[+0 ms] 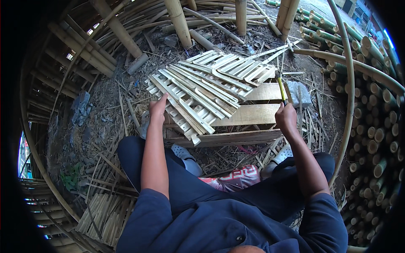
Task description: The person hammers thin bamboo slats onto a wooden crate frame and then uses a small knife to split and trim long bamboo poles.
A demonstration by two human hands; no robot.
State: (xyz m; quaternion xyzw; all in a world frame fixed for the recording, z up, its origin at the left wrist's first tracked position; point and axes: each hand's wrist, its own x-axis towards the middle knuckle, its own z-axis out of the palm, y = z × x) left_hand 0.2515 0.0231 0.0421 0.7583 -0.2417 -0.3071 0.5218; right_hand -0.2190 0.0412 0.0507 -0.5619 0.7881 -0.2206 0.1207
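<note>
In front of me, panels of split bamboo slats (192,99) lie stacked and fanned out on a low wooden bench (249,115) made of planks. At the stack's left edge, my left hand (158,108) is closed on the nearest bamboo panel, one finger lying along its top; the other fingers are partly hidden. My right hand (287,117) grips the dark end of a hammer (282,87) with a yellow and black handle. The hammer stands nearly upright over the right end of the bench, its head close to the stack's right corner.
Cut bamboo poles (375,135) are piled high on the right, behind a curved pole (349,84). A grey block (298,93) sits beside the bench. Bamboo posts (178,23) stand ahead. Loose strips (105,217) lie at lower left. A printed sack (238,177) lies between my feet.
</note>
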